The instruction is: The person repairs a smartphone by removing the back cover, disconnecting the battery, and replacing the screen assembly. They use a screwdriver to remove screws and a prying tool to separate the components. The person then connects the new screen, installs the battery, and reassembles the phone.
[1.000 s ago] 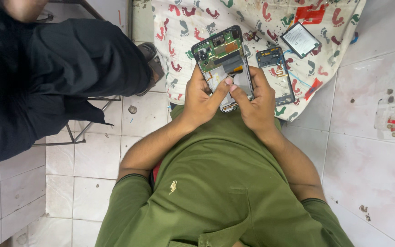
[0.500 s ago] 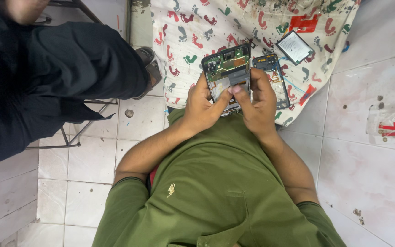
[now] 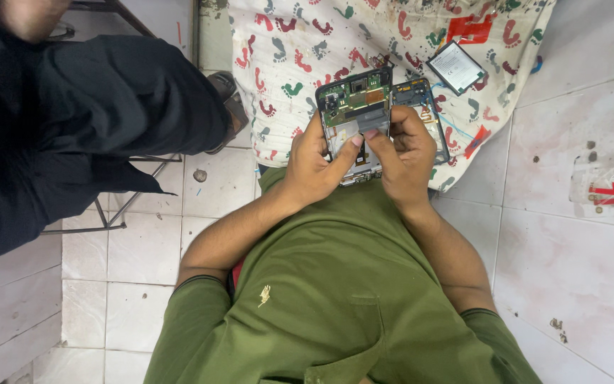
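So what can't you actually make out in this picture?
- Head view: the lower part of the opened phone is covered by the left hand and right hand.
- What the thumbs press on is hidden beneath them.
- A second frame is half hidden behind the right hand.
- The circuit parts are too small to identify.
- The person in dark clothes is cut off by the left and top edges.

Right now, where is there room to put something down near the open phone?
Bare cloth lies up-left of the opened phone. The white tiles right of the cloth are free too. It is crowded around both hands, the second phone frame and the battery.
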